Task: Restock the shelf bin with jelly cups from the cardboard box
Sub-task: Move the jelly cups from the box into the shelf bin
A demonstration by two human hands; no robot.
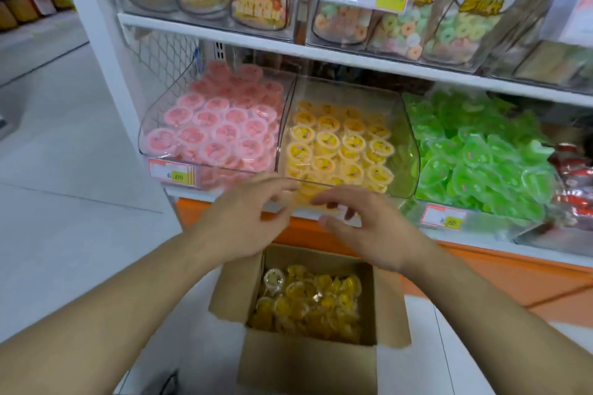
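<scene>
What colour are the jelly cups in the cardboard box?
Yellow, seen in the head view: the jelly cups fill the cardboard box.

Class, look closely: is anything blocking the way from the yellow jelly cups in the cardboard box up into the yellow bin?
Both hands, left hand and right hand, hover between the cardboard box and the yellow bin; nothing else does.

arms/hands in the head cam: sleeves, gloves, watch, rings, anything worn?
Nothing worn that shows. The left hand and right hand are bare, with no gloves. No rings are visible, though the fingers are motion-blurred, so a thin band could be missed. Both forearms are bare right down to the frame edge: no sleeves, watch, bracelet or markings in view.
</scene>
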